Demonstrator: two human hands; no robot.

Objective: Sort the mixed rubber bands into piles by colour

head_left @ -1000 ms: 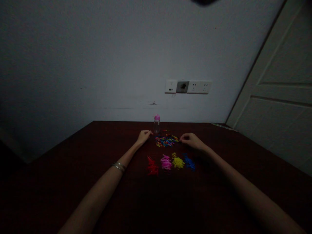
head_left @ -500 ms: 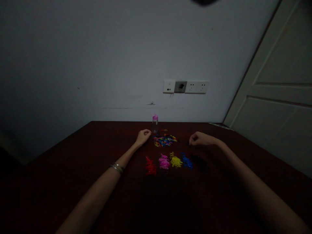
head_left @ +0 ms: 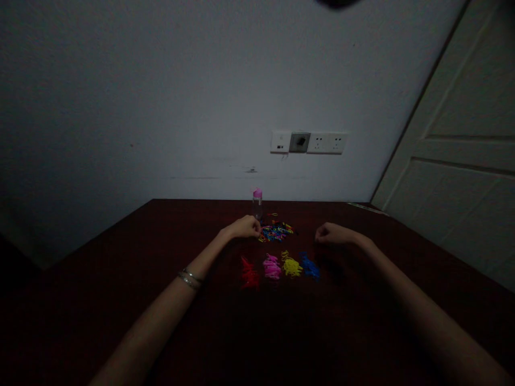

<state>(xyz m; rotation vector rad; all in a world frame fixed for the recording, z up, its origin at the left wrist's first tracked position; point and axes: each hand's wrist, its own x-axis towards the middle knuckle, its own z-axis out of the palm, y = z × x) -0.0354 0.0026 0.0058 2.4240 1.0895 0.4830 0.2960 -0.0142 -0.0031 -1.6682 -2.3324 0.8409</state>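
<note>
My left hand (head_left: 247, 227) is at the left edge of a mixed-colour pile of small rubber bands (head_left: 276, 231), fingertips pressed together against it. Whatever those fingers pinch is hidden. To the right of the pile, apart from it, my right hand (head_left: 330, 234) rests low over the table with its fingers curled closed; their contents do not show. Nearer to me lie sorted heaps of bands: red (head_left: 250, 274), pink (head_left: 272, 267), yellow (head_left: 292, 266) and blue (head_left: 309, 265). Right of the blue heap, below my right hand, a dark patch is too dim to make out.
A clear bottle with a pink cap (head_left: 257, 202) stands upright behind the mixed pile. The dark red table (head_left: 193, 220) meets a pale wall (head_left: 201, 107) with sockets (head_left: 326, 143). A white panelled door (head_left: 454, 161) is at the right.
My left hand has moved right, from beside the bottle to the mixed pile, covering its left edge. My right hand has shifted slightly down and stays closed.
</note>
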